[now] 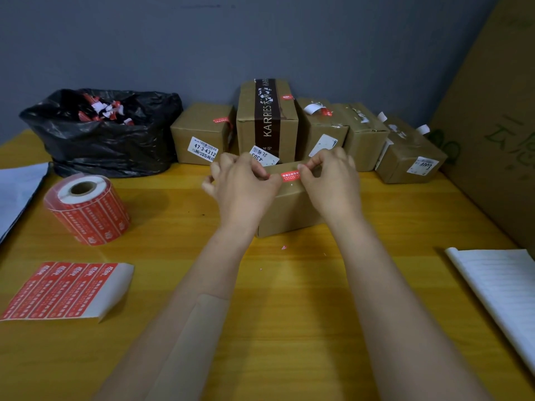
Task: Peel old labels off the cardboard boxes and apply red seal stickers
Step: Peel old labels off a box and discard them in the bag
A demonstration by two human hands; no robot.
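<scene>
Left hand [243, 180] and right hand [330, 180] pinch a red seal sticker [290, 177] on the cardboard box [289, 209]; yellow counter [289, 314] beneath, grey wall [260, 39] behind.

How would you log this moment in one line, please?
step: applying red seal sticker | left hand: pinches sticker | right hand: pinches sticker | on: cardboard box

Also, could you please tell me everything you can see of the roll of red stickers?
The roll of red stickers stands on end on the yellow table, in front of the black bag. Red labels with white print wrap its outside; the top shows white layers around a brown hollow core. Nothing but the table touches it.
</scene>
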